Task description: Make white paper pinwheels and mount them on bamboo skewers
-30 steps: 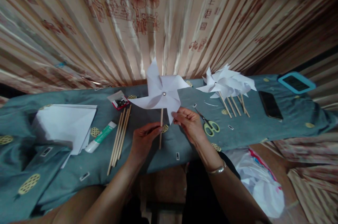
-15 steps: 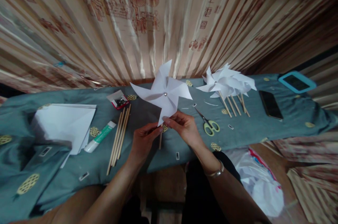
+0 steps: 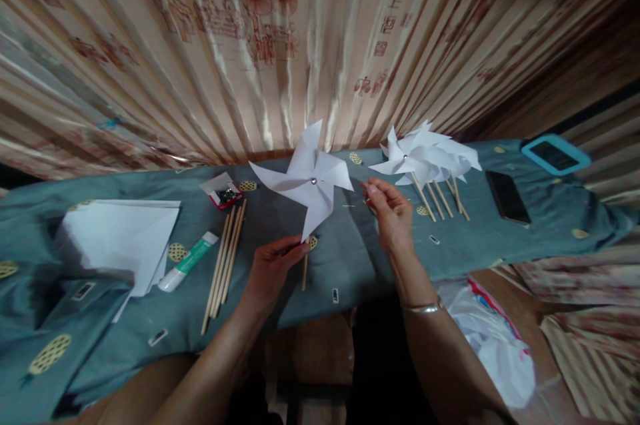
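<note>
A white paper pinwheel (image 3: 323,175) with a silver pin at its centre stands on a wooden stick. My left hand (image 3: 275,265) is closed around that stick just under the paper, thumb and forefinger pinching it. To the right of the blades, a small gap away, is my right hand (image 3: 393,215), its fingers loosely bent and apart with nothing visible in them. The green-handled scissors are hidden behind this hand. Several finished pinwheels (image 3: 425,151) lie overlapping at the back right, their sticks pointing towards me.
On the left lie white paper sheets (image 3: 125,228), a green-and-white glue tube (image 3: 187,261), several wooden sticks (image 3: 225,265) and a small box of pins (image 3: 223,193). A phone (image 3: 507,197) and a blue-framed tablet (image 3: 556,153) rest at right. A plastic bag (image 3: 490,345) sits below the table edge.
My right hand has let go of the lower blade and moved right and up, covering the scissors. The pinwheel's blades have turned slightly; my left hand stays on the stick.
</note>
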Action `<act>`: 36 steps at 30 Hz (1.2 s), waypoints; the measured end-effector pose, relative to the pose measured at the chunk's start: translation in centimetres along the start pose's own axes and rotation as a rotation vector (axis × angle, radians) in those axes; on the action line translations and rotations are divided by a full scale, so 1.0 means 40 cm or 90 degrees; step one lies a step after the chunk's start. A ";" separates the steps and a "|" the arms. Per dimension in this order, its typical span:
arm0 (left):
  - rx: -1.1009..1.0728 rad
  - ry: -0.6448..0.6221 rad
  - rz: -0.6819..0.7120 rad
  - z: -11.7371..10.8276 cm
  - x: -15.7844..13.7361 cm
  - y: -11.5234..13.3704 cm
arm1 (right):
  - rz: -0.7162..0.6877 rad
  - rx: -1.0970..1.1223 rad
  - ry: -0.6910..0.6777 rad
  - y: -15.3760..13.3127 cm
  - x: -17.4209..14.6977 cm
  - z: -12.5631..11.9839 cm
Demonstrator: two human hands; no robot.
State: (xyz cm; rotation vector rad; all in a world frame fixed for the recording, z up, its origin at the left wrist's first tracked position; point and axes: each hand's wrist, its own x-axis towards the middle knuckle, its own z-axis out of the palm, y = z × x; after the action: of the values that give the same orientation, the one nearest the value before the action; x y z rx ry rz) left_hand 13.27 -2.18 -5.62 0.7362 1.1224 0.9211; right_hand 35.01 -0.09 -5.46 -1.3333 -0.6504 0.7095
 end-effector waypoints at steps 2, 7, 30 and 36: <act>-0.003 -0.008 -0.002 -0.001 0.000 -0.002 | 0.002 -0.002 0.002 0.004 0.004 0.001; -0.045 0.006 -0.009 -0.004 0.005 0.002 | 0.033 -0.039 -0.068 0.007 -0.020 0.003; -0.042 0.019 0.007 -0.006 0.005 0.007 | 0.162 -0.108 -0.614 -0.007 -0.103 0.028; 0.024 0.002 0.010 -0.008 0.000 -0.003 | 0.034 0.033 -0.125 -0.031 0.040 -0.037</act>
State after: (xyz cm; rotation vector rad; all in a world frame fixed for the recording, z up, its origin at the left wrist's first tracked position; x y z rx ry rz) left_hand 13.01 -2.24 -5.81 0.7762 1.1408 0.9169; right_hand 37.27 0.09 -4.38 -1.2463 -0.7510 0.9026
